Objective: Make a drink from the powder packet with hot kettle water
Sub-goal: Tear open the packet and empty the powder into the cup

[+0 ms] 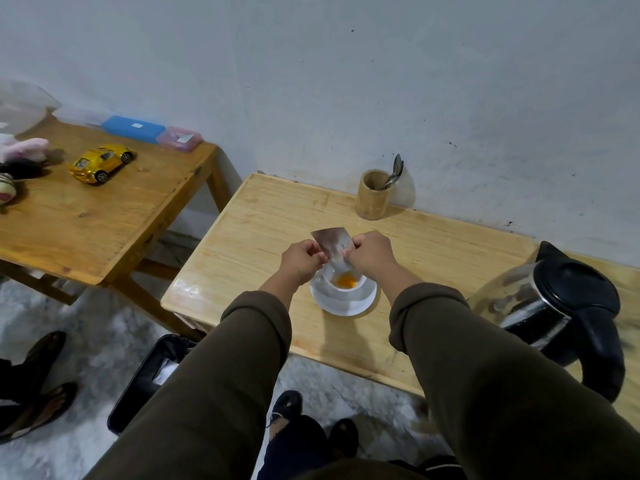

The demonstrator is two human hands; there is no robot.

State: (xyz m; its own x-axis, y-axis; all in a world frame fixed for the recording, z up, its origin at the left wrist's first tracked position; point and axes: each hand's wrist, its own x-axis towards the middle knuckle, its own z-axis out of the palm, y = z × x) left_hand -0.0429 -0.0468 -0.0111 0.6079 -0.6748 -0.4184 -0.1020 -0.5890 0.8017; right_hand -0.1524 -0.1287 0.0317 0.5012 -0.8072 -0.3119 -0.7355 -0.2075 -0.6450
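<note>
A silvery powder packet (333,244) is tipped mouth-down over a white cup (346,289) that stands on a white saucer (360,304). Orange powder (346,280) lies in the bottom of the cup. My left hand (302,260) pinches the packet's left edge and my right hand (371,255) pinches its right edge, both just above the cup. A black and steel kettle (561,306) stands on the table to the right, lid shut, handle toward me.
A wooden holder (372,195) with a spoon (394,173) stands at the back of the light wooden table (263,223). A second table (104,216) on the left carries a yellow toy car (100,163) and boxes. A black bin (152,375) stands on the floor below.
</note>
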